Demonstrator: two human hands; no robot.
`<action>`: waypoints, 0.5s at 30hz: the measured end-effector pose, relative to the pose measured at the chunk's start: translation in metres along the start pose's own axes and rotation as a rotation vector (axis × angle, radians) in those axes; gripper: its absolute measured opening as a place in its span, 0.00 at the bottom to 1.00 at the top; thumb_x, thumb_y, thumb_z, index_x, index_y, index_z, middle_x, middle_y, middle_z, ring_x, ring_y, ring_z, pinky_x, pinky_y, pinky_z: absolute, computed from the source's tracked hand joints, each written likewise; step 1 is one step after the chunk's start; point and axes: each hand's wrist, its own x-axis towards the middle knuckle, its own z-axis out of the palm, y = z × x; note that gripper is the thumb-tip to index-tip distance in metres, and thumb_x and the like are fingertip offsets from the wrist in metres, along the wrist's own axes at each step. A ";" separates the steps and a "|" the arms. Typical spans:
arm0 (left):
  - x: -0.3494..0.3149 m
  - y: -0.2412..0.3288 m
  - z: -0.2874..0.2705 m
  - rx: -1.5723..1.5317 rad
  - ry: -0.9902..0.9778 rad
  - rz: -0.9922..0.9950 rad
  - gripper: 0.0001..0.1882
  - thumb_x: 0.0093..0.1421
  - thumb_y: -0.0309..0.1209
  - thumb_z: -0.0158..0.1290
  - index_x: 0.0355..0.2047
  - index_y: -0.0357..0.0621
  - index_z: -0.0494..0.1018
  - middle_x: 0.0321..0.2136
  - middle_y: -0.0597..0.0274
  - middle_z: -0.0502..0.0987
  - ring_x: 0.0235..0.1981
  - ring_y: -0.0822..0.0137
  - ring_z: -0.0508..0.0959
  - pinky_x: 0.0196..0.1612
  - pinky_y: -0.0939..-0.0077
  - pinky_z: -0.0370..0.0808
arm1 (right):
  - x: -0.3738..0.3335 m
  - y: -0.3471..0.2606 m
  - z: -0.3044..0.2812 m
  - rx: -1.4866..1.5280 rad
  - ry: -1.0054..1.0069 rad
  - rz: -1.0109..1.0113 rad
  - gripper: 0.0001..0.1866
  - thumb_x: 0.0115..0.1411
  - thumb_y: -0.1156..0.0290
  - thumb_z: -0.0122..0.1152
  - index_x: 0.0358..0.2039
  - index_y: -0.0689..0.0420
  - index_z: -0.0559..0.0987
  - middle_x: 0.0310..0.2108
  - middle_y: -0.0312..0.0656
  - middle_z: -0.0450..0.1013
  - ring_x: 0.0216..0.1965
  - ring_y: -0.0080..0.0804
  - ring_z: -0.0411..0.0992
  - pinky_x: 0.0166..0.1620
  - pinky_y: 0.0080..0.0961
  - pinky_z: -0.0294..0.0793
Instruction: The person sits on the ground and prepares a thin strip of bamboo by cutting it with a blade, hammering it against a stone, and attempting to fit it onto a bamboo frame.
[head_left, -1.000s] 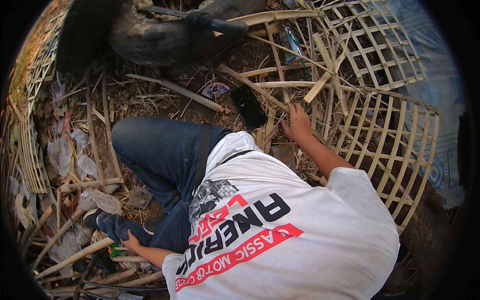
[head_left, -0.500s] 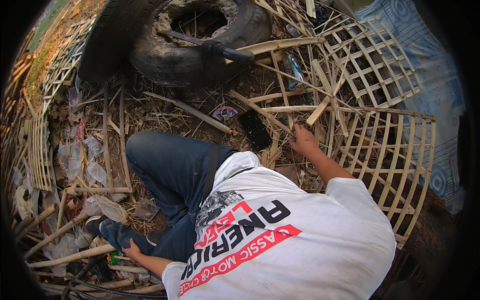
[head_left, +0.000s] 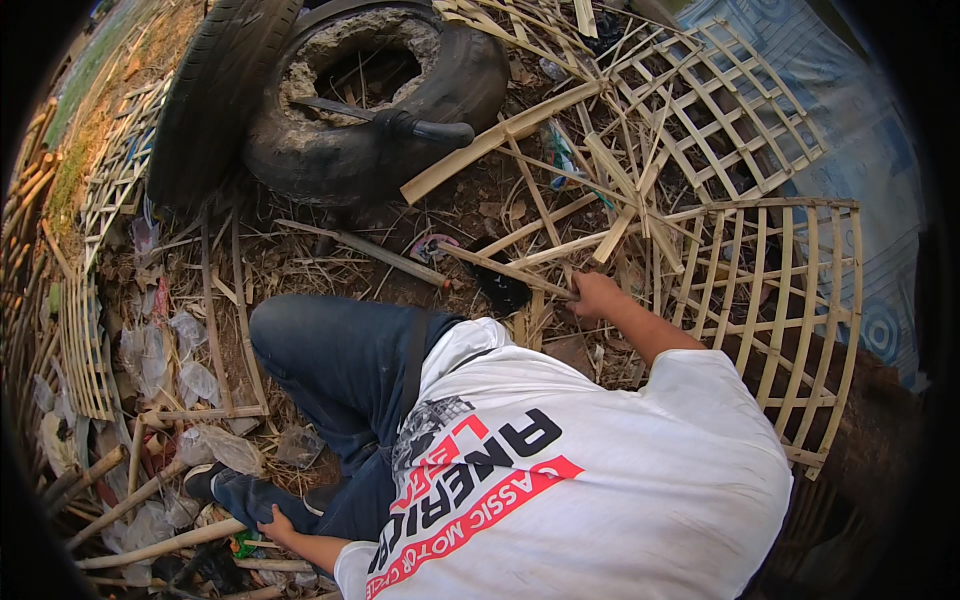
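Observation:
My right hand (head_left: pixel 594 297) is closed round the near end of a thin bamboo strip (head_left: pixel 500 268), which points left over the littered ground. Under the strip lies a black flat object (head_left: pixel 503 290), partly covered. At the lower left my left hand (head_left: pixel 277 524) rests against my jeans-clad lower leg (head_left: pixel 245 505), its fingers apart and holding nothing. A knife with a black handle (head_left: pixel 430 129) lies on a worn tyre (head_left: pixel 340 180), its blade reaching across the rough inner rim. Just right of it, a wide bamboo slat (head_left: pixel 480 150) slants over other strips.
Bamboo lattice panels stand at the right (head_left: pixel 775 300) and upper right (head_left: pixel 720 110), beside a blue patterned cloth (head_left: pixel 860 200). A second tyre (head_left: pixel 215 95) leans at the upper left. A bamboo stick (head_left: pixel 370 250) lies ahead of my knee. Plastic bags (head_left: pixel 150 350) and poles litter the left.
The strip in my right hand has swung down nearer to me, now crossing the black object. The wide slat's left end has dropped lower, below the knife handle. The view has shifted slightly.

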 end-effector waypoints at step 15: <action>0.023 0.002 0.033 0.044 0.061 -0.039 0.45 0.52 0.55 0.60 0.66 0.62 0.52 0.60 0.55 0.65 0.56 0.47 0.68 0.58 0.43 0.64 | -0.015 -0.029 -0.017 0.051 0.152 -0.069 0.18 0.50 0.61 0.65 0.39 0.57 0.77 0.38 0.51 0.76 0.41 0.48 0.76 0.44 0.42 0.75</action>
